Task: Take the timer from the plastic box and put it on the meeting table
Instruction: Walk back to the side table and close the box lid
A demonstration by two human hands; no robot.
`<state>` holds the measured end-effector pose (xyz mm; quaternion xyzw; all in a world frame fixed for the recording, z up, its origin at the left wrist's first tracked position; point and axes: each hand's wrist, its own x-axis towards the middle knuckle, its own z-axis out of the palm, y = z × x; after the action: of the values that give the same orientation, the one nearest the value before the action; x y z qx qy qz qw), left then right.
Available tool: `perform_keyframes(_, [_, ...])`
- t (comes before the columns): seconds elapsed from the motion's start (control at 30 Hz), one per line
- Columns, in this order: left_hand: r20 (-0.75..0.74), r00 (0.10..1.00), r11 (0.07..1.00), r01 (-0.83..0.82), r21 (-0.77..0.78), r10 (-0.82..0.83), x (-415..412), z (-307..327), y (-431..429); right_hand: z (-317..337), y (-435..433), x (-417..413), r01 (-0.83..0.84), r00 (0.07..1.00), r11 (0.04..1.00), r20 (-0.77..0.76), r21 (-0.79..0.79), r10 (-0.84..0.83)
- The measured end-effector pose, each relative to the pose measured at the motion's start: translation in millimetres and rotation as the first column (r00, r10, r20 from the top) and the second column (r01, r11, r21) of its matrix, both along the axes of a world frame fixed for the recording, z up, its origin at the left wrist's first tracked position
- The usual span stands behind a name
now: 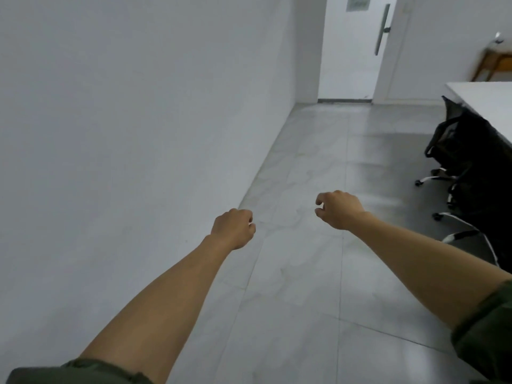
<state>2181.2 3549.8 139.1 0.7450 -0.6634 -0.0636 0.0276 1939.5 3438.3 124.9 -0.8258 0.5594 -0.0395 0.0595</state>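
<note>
Both arms reach forward over a grey tiled floor. My left hand [234,228] is curled into a loose fist with nothing in it. My right hand [339,209] hangs a little farther ahead, its fingers bent inward and empty. A corner of the white meeting table [487,102] shows at the right edge. Neither the timer nor the plastic box is in view.
A white wall [138,120] runs along the left. Black office chairs [465,162] on wheeled bases stand against the table at the right. A white door [357,45] with a long handle is at the far end. A small wooden table [496,62] stands at the far right.
</note>
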Motion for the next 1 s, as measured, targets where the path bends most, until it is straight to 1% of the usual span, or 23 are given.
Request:
perform_keyframes(0.2, [-0.016,0.999,0.999,0.041,0.03,-0.041,14.5,-6.1,-139.1,-1.9,-123.3,11.7,0.023,0.999,1.0,-0.033,0.02,-0.022])
perform_keyframes(0.23, [-0.02,0.998,0.998,0.054,0.027,-0.053,18.6,-12.2,-178.7,-6.9,-159.1,14.7,0.041,0.998,0.999,-0.039,0.016,-0.04])
perform_keyframes(0.3, [-0.014,0.997,0.997,0.076,0.034,-0.076,23.6,-16.0,-219.4,-10.8,-195.1,16.8,0.055,0.997,0.998,-0.06,0.016,-0.054])
perform_keyframes(0.4, [-0.029,0.993,0.993,0.113,0.034,-0.112,38.3,-24.1,-314.0,-20.8,-280.4,26.5,0.103,0.992,0.995,-0.075,0.015,-0.102])
perform_keyframes(0.5, [-0.028,0.987,0.987,0.156,0.027,-0.155,54.5,-14.7,-416.7,-13.9,-368.5,35.0,0.167,0.984,0.986,-0.064,0.019,-0.165])
perform_keyframes(0.6, [-0.011,0.982,0.982,0.191,-0.006,-0.191,62.7,6.2,-506.8,1.6,-440.9,36.3,0.212,0.977,0.977,-0.017,0.004,-0.212])
perform_keyframes(0.73, [-0.019,0.969,0.969,0.246,0.014,-0.246,53.6,11.4,-607.6,5.2,-522.4,24.4,0.259,0.966,0.966,-0.027,0.015,-0.258])
perform_keyframes(0.87, [-0.029,0.958,0.957,0.287,0.037,-0.286,40.3,-4.6,-704.5,-9.0,-611.4,9.3,0.293,0.956,0.955,-0.034,0.036,-0.292])
perform_keyframes(1.0, [-0.029,0.957,0.955,0.291,0.061,-0.29,22.4,-19.0,-806.2,-24.4,-714.1,-6.9,0.308,0.951,0.949,-0.028,0.065,-0.307])
